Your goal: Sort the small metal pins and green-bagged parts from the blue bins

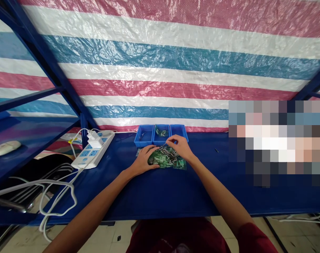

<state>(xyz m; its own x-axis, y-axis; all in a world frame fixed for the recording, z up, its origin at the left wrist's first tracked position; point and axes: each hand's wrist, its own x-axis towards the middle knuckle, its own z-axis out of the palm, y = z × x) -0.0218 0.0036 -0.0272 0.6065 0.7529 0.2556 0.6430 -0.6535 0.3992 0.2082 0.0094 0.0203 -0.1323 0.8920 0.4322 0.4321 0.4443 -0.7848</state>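
Observation:
A heap of small green pieces and short silvery metal parts (171, 156) lies on the blue table; too small to tell exactly what they are. My left hand (146, 160) rests at the heap's left side, its fingers spread and curved around the edge. Over the heap's far side, my right hand (181, 147) pinches a thin metallic piece (163, 144) between thumb and fingertips. Just behind stand three blue bins. The left bin (144, 142) has a few thin metal pieces, and the middle bin (162, 127) holds green pieces. My right hand partly covers the right bin (185, 131).
A white power strip (92, 151) with a plugged-in adapter sits to the left, its white cables (72, 196) looping over the table edge. A small dark object (216, 150) lies at the right. Striped sheeting (160, 73) hangs behind. A blurred-out area covers the far right.

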